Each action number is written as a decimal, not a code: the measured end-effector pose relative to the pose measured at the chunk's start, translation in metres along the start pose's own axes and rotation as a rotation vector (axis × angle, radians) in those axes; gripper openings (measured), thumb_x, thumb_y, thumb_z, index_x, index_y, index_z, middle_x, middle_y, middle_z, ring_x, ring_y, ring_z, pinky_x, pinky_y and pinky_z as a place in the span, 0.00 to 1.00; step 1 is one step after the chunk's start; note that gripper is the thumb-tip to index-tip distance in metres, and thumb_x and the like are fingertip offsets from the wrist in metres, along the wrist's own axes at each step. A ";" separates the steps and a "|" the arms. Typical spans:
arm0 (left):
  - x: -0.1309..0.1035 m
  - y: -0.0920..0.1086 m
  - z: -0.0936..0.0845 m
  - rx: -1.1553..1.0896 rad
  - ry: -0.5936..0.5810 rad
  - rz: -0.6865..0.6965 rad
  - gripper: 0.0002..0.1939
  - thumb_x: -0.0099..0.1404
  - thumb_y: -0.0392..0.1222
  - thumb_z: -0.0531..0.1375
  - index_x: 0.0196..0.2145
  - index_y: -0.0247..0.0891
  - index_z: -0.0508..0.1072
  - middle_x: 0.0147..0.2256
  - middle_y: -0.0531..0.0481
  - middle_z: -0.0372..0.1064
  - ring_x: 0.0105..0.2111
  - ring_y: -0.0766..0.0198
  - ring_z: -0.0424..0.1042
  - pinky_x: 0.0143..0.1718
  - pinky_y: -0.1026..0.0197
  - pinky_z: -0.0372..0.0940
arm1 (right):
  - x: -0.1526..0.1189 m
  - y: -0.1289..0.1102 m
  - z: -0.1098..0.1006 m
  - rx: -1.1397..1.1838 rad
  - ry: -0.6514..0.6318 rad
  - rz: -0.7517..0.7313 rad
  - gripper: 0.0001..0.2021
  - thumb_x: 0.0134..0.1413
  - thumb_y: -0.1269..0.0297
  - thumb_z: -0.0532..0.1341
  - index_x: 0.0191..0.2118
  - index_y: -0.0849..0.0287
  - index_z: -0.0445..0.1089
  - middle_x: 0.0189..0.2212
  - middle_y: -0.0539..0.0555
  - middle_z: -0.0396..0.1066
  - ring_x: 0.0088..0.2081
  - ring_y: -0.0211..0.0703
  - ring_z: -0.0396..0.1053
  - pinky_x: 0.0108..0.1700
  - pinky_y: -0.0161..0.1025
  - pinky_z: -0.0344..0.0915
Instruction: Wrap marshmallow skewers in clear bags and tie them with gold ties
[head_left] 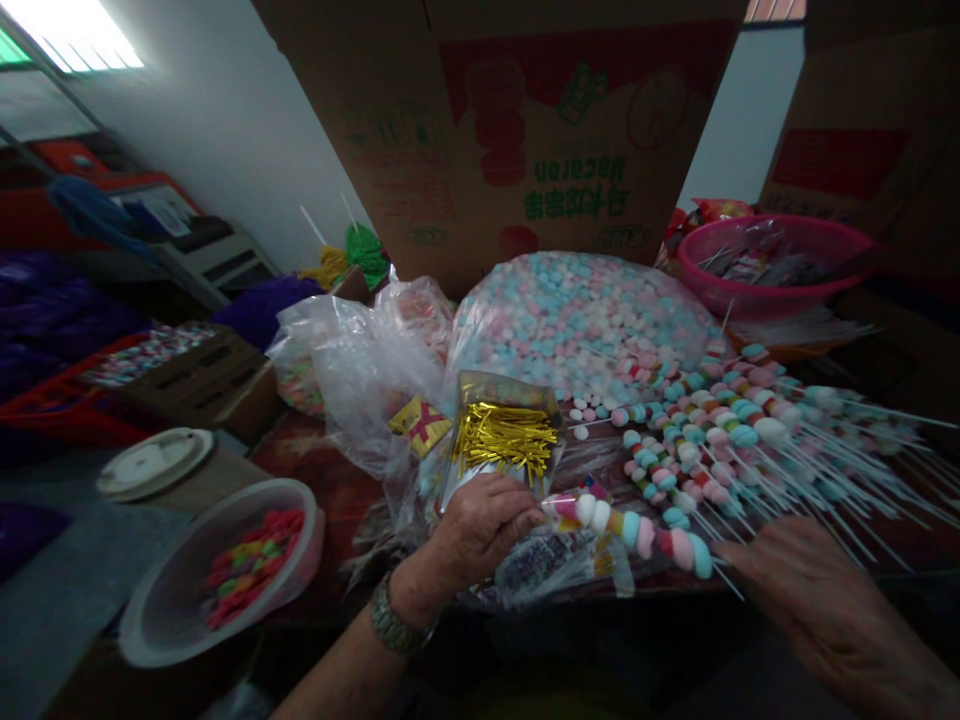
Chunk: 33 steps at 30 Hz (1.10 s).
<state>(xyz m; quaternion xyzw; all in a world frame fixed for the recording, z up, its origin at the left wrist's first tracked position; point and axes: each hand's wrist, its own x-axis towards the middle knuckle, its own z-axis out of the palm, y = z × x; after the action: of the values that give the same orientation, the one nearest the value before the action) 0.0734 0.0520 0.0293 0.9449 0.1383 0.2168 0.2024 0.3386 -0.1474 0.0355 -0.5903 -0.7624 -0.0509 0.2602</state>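
Observation:
A marshmallow skewer (643, 533) in pastel pink, white, blue and yellow runs between my two hands, tilted down to the right. At its left tip, my left hand (486, 528) has its fingers closed on what looks like the end of a clear wrapper. My right hand (799, 595) is at the lower end, fingers curled by the white stick; its grip is partly hidden. Just beyond my left hand, gold twist ties (510, 438) fill a small open box. Printed clear bags (551, 568) lie beneath the skewer.
Many finished-looking skewers (720, 430) are piled at right. Behind them sits a large bag of loose marshmallows (577, 310), backed by a tall carton (585, 120). A pink basket (772, 285) stands back right, a white bowl of candies (300, 560) at left.

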 end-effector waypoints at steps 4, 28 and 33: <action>0.008 0.004 -0.001 0.139 -0.136 0.095 0.15 0.67 0.45 0.49 0.31 0.38 0.71 0.27 0.49 0.69 0.29 0.65 0.66 0.33 0.61 0.57 | -0.001 0.001 -0.001 0.087 -0.066 0.021 0.11 0.58 0.70 0.52 0.42 0.54 0.69 0.23 0.50 0.69 0.25 0.38 0.65 0.29 0.35 0.59; 0.057 0.040 0.041 -1.673 0.722 -0.880 0.19 0.50 0.51 0.66 0.35 0.37 0.68 0.17 0.61 0.63 0.16 0.71 0.65 0.34 0.59 0.68 | 0.032 -0.076 0.098 1.127 -0.143 0.767 0.18 0.58 0.50 0.50 0.24 0.58 0.58 0.17 0.44 0.49 0.20 0.33 0.49 0.22 0.31 0.48; 0.053 0.044 0.050 -1.704 0.671 -0.916 0.19 0.50 0.55 0.65 0.27 0.36 0.66 0.14 0.59 0.62 0.15 0.71 0.64 0.30 0.61 0.67 | 0.050 -0.085 0.109 1.181 -0.045 0.803 0.19 0.56 0.47 0.50 0.26 0.57 0.59 0.15 0.42 0.47 0.17 0.33 0.46 0.19 0.31 0.45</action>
<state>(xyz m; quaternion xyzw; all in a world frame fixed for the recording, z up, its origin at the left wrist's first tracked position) 0.1506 0.0156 0.0260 0.2342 0.3355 0.3984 0.8209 0.2148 -0.0871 -0.0163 -0.5869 -0.3915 0.4823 0.5193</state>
